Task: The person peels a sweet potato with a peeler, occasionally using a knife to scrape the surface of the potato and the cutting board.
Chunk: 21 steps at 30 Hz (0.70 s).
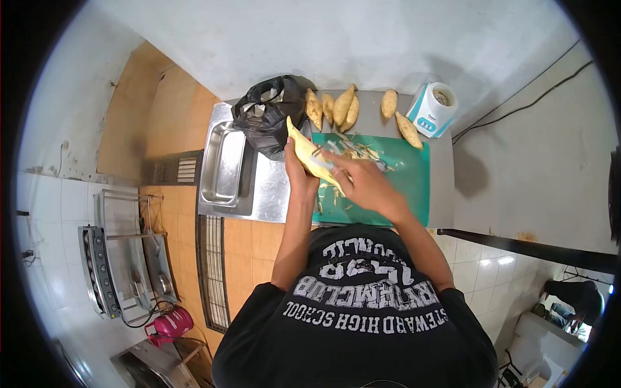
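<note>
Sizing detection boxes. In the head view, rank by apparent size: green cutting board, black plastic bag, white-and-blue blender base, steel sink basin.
1. Green cutting board, largest, though partly covered by the hands.
2. and 3. Steel sink basin and black plastic bag look about alike; not ranked.
4. White-and-blue blender base, smallest.

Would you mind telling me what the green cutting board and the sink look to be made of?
The green cutting board looks like matte plastic: uniform colour, no grain. The sink appears to be brushed stainless steel, grey with soft reflections.
</note>
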Motion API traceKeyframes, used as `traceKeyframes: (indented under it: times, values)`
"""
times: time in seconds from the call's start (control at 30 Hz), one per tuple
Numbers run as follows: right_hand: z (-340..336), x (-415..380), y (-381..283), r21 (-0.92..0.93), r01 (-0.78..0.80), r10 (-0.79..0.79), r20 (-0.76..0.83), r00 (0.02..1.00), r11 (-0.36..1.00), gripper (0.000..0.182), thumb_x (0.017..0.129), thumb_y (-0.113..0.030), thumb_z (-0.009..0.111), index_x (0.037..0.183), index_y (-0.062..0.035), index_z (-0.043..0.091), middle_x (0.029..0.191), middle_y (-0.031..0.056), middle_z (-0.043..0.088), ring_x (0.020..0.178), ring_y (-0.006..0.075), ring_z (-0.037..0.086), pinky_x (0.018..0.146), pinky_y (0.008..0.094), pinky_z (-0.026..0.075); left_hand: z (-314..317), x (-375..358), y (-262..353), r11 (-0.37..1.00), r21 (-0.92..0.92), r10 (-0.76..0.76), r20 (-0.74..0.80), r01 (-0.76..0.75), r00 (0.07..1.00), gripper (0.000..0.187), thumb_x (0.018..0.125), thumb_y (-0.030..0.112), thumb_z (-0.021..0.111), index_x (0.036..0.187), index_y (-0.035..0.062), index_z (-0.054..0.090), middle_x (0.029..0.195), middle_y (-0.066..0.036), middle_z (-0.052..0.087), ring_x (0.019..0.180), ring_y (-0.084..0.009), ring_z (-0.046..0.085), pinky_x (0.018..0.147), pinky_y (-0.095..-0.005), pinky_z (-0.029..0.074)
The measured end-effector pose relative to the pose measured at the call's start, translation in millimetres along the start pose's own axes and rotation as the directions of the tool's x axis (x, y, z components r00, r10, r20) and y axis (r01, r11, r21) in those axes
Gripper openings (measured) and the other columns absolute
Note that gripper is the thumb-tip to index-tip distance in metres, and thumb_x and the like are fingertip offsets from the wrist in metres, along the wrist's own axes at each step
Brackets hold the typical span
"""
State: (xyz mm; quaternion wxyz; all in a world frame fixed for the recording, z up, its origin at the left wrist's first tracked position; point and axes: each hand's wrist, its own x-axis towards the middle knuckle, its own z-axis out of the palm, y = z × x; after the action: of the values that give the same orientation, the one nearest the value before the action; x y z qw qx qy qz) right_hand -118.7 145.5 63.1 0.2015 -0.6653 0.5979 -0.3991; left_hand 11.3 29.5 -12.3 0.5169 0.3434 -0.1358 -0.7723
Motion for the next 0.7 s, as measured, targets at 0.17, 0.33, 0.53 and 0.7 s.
traceKeyframes:
  times: [0.17, 0.33, 0.53, 0.7]
  values:
    - [0, -32, -6, -0.010, -0.179, 0.177, 0.201, 0.963, 0.984, 0.042, 0.099, -0.015, 0.053, 0.141, -0.0140, 0.058, 0.089, 0.0247, 0.068, 0.082, 0.0431, 0.066, 0.079, 0.0510, 0.051, -5, 1, 13, 0.996, -0.071, -0.043, 0.026, 0.045, 0.999, 0.050, 0.098, 0.052, 0.057, 0.120, 0.0061, 0.054, 0.099, -0.008, 0.058, 0.088, -0.0232, 0.059, 0.078, -0.0396, 0.054]
    - [-33, -47, -12, -0.108, -0.175, 0.202, 0.337, 0.920, 0.979, 0.042, 0.100, -0.018, 0.053, 0.141, -0.0136, 0.058, 0.089, 0.0248, 0.069, 0.079, 0.0427, 0.066, 0.077, 0.0513, 0.051, 3, -5, 24, 0.994, -0.090, 0.048, -0.084, -0.055, 0.995, 0.049, 0.099, 0.052, 0.054, 0.119, 0.0075, 0.056, 0.105, -0.006, 0.061, 0.093, -0.0227, 0.060, 0.081, -0.0431, 0.053]
    - [-32, 7, -31, 0.138, -0.210, 0.203, 0.060, 0.977, 0.968, 0.041, 0.100, -0.021, 0.055, 0.139, -0.0127, 0.060, 0.085, 0.0246, 0.068, 0.076, 0.0416, 0.066, 0.073, 0.0487, 0.051, -3, 2, 10, 0.992, -0.113, -0.049, 0.061, 0.055, 0.997, 0.049, 0.099, 0.052, 0.051, 0.121, 0.0084, 0.058, 0.107, -0.008, 0.066, 0.091, -0.0234, 0.063, 0.082, -0.0424, 0.054]
    - [13, 4, -5, -0.048, -0.045, 0.046, 0.032, 0.998, 0.998, 0.041, 0.100, -0.020, 0.052, 0.140, -0.0152, 0.059, 0.081, 0.0257, 0.066, 0.077, 0.0422, 0.066, 0.075, 0.0523, 0.051, 7, -1, 13, 0.996, -0.044, -0.073, 0.086, 0.077, 0.994, 0.049, 0.097, 0.051, 0.056, 0.119, 0.0078, 0.057, 0.101, -0.009, 0.065, 0.082, -0.0236, 0.063, 0.071, -0.0428, 0.055]
